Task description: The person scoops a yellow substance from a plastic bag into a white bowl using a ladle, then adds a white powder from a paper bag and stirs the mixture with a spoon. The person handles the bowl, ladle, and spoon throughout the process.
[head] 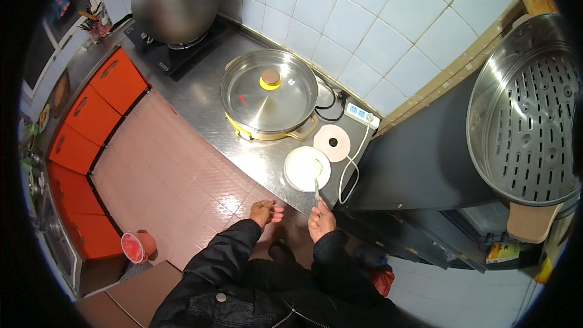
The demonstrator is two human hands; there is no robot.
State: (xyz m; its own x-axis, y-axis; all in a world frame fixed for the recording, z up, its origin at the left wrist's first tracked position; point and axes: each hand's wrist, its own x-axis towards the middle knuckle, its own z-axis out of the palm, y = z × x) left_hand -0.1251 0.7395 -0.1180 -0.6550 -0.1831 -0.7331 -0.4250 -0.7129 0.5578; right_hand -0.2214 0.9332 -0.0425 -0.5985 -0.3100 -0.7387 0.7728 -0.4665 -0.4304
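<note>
My right hand (322, 222) grips the handle of a spoon (317, 185) at the front edge of the steel counter. The spoon's far end lies in a round white bowl (291, 169), whose pale contents are washed out by glare. My left hand (266, 213) hangs beside the counter edge, fingers loosely curled and apart, with nothing in it. Just behind the bowl lies a pale pink lid (324, 135) with a dark knob. Farther back stands a wide electric pan (255, 135) with yellow trim, covered by a glass lid (246, 86) with a brown knob.
A wok (174, 4) sits on the black cooktop (166, 61). The power strip (362, 115) lies by the tiled wall, its white cord (357, 164) looping near the bowl. At right, a perforated steamer pot (473, 109) stands above a dark cabinet (410, 164). A red-topped bucket (145, 243) stands on the floor.
</note>
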